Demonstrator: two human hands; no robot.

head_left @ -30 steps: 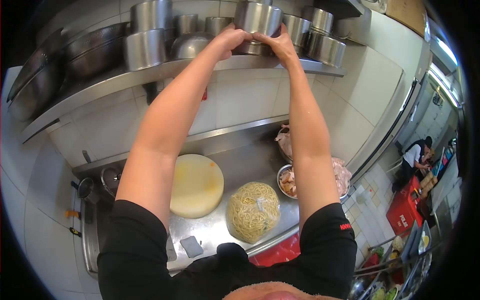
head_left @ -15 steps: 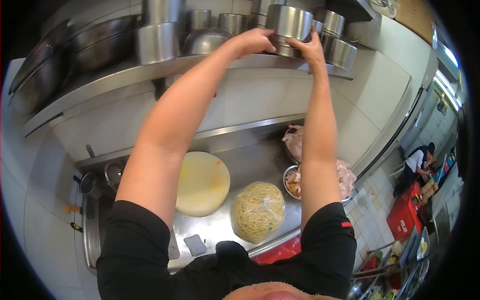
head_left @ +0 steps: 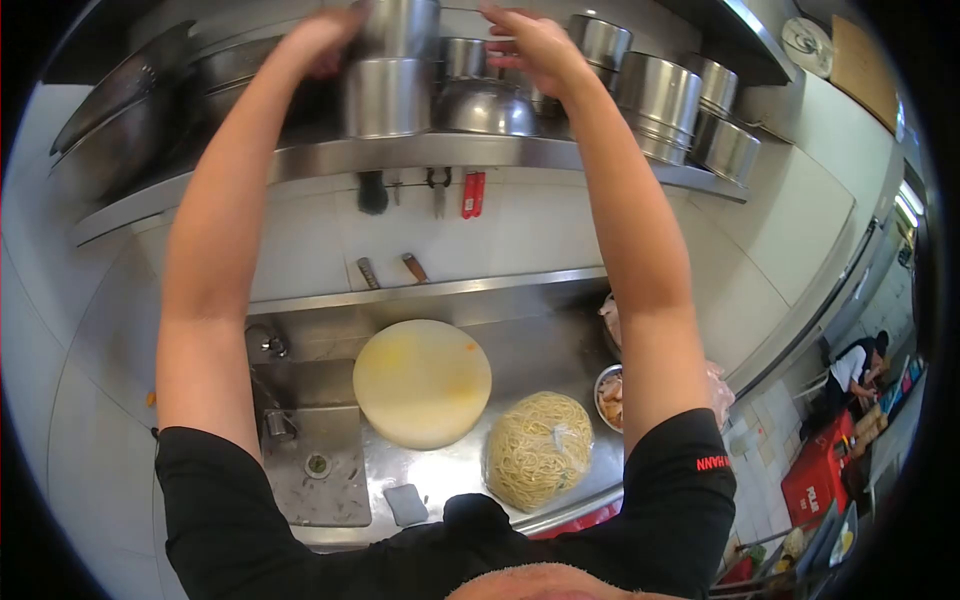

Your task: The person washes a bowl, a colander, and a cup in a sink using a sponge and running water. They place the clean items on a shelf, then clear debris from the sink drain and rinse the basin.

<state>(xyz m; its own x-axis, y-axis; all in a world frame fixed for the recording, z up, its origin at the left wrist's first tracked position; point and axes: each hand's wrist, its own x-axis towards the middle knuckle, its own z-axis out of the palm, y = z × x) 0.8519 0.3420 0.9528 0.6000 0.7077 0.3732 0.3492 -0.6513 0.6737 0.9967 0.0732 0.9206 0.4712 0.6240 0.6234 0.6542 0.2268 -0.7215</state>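
Note:
Both my arms reach up to the steel shelf. My left hand, smeared by motion, is at the left side of the upper steel pot in a stack of two. Beneath that pot stands the lower steel pot. To the right of the stack is my right hand, its fingers apart and pointing left, with nothing in them. It hangs in front of smaller steel pots, above an upturned steel bowl. Farther right stands a wide steel pot.
Below lie a round cutting board, a bag of noodles and a grey cloth, beside a sink. A bowl of meat pieces is partly behind my right arm. A person works far right.
My hands have left the wide pot on the right and moved apart and leftward to the pot stack. The view has shifted, showing more of the sink.

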